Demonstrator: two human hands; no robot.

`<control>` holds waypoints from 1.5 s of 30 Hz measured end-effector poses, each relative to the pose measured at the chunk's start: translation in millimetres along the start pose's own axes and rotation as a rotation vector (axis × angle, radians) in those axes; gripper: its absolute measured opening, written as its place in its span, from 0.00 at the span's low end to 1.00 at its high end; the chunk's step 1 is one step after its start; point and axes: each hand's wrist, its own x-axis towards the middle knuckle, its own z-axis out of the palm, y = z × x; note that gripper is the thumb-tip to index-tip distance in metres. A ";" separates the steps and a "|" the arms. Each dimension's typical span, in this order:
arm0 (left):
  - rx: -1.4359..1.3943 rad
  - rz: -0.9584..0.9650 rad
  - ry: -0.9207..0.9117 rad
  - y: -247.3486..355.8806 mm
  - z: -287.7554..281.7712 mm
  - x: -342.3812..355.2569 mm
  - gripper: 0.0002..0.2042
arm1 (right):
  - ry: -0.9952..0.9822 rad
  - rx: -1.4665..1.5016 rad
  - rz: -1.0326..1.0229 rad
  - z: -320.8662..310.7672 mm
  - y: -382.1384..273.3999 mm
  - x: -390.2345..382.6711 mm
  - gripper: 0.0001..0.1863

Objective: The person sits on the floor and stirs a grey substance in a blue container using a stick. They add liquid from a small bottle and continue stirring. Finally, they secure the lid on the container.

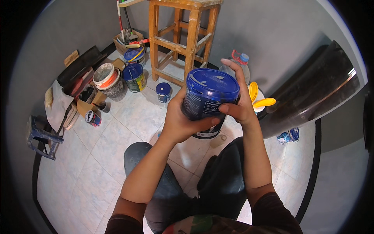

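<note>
Between my two hands I hold up a dark blue paint tub (202, 102) with its blue lid (213, 80) on, marked by whitish smears. My left hand (183, 121) wraps the tub's left side, thumb across the front. On the right side, my right hand (239, 101) grips it with the thumb on the front, and its upper fingers reach up past the lid. The tub is tilted slightly, above my knees. Its far side is hidden.
Behind the tub stands a paint-spattered wooden stool (193, 31). Left of it are a small blue-lidded can (163, 91), a blue-lidded tub (134, 76) and a stained bucket (111, 84). A dark rolled sheet (311, 89) leans at right, beside yellow-handled tools (264, 102). A blue-stained pail (288, 135) sits below.
</note>
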 end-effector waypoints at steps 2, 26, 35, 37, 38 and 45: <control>-0.034 0.035 0.059 -4.4 4.8 -1.0 0.42 | 0.008 0.027 0.003 2.6 -1.1 0.3 0.65; 0.793 0.048 0.465 -235.5 -19.8 -81.0 0.56 | 0.068 -0.448 0.635 -30.3 193.7 -50.9 0.20; 0.637 -0.329 0.402 -368.0 -30.2 -176.8 0.57 | -0.082 -0.659 1.016 -36.3 356.3 -129.7 0.27; 0.607 -0.198 0.394 -378.3 -36.3 -195.3 0.56 | -0.110 -0.645 1.076 -28.1 367.4 -142.2 0.27; 0.598 -0.266 0.369 -380.0 -36.6 -200.1 0.55 | -0.126 -0.652 1.082 -29.5 372.8 -146.6 0.26; 0.534 -0.492 0.227 -385.1 -44.6 -214.1 0.52 | -0.258 -0.894 0.938 -28.1 404.9 -165.3 0.30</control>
